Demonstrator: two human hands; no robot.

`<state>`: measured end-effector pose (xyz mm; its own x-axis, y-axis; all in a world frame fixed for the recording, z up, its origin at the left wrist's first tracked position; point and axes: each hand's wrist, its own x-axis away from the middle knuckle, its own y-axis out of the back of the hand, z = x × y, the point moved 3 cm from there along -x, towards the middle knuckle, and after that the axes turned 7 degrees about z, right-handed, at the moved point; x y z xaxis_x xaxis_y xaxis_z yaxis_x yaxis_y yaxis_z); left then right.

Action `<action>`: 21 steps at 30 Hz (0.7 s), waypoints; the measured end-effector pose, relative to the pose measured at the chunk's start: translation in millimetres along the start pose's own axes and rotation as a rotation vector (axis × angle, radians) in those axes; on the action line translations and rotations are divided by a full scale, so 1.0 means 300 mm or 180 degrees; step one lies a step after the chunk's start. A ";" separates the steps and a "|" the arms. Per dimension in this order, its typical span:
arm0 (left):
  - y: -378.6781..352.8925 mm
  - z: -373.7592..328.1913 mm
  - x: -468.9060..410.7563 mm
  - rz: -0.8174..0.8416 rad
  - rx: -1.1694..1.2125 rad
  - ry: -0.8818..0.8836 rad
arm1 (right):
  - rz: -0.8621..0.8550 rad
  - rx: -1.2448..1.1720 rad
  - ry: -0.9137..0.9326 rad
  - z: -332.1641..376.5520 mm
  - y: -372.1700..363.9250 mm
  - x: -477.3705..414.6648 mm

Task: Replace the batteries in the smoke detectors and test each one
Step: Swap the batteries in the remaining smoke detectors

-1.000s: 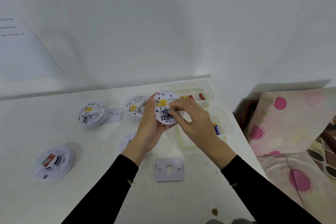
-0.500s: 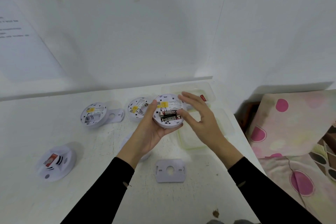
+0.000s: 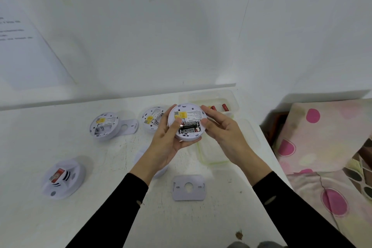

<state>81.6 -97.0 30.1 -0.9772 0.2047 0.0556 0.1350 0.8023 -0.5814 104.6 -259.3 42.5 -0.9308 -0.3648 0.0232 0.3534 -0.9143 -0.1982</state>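
Observation:
Both hands hold one round white smoke detector point(image 3: 187, 115) above the table, its back facing me. Two black batteries point(image 3: 189, 128) lie side by side in its open compartment. My left hand point(image 3: 167, 143) cups the detector from the left and below, thumb on its face. My right hand point(image 3: 223, 133) grips its right edge with fingertips. Two more detectors lie back-up on the table, one at the left point(image 3: 104, 126) and one point(image 3: 151, 119) just behind my left hand. A fourth detector point(image 3: 62, 177) sits face-up at the near left.
A flat white mounting plate point(image 3: 189, 187) lies near the front, another point(image 3: 128, 127) beside the far-left detector. A clear tub point(image 3: 231, 98) holding red batteries stands at the back right, a clear lid or tray point(image 3: 211, 153) under my right hand. A bed with spotted fabric point(image 3: 322, 147) borders the table's right edge.
My right hand has left the battery compartment, opened, and come back to grip the detector's right edge. The batteries now show uncovered.

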 end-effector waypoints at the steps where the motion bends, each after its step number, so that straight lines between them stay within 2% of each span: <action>1: 0.000 0.002 -0.001 -0.0031 -0.0116 -0.0043 | -0.0018 0.0021 -0.0005 -0.003 -0.001 0.000; 8: 0.009 0.016 -0.006 -0.0201 -0.0889 -0.0293 | -0.0079 -0.0005 0.0027 -0.022 0.002 -0.001; 13: 0.022 0.021 -0.008 -0.0302 -0.0866 -0.0301 | -0.0039 0.0097 0.0057 -0.022 -0.017 0.003; 15: 0.031 0.015 -0.004 -0.0361 -0.0773 -0.0331 | -0.0198 0.0461 0.0278 -0.026 -0.028 0.020; 17: 0.046 0.001 0.005 -0.0447 -0.0618 -0.0366 | -0.0304 0.1123 0.0853 -0.028 -0.037 0.061; 19: 0.067 -0.019 0.017 -0.0555 -0.0544 -0.0397 | 0.0018 0.1739 0.1269 -0.068 -0.053 0.120; 21: 0.087 -0.035 0.031 -0.0651 -0.0473 -0.0408 | 0.0730 0.2335 0.1168 -0.147 -0.071 0.176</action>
<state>77.8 -68.3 23.8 -0.9981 -0.0348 0.0508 -0.0538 0.8950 -0.4429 43.8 -251.4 4.7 -0.7554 -0.5904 -0.2841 0.3902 -0.7537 0.5289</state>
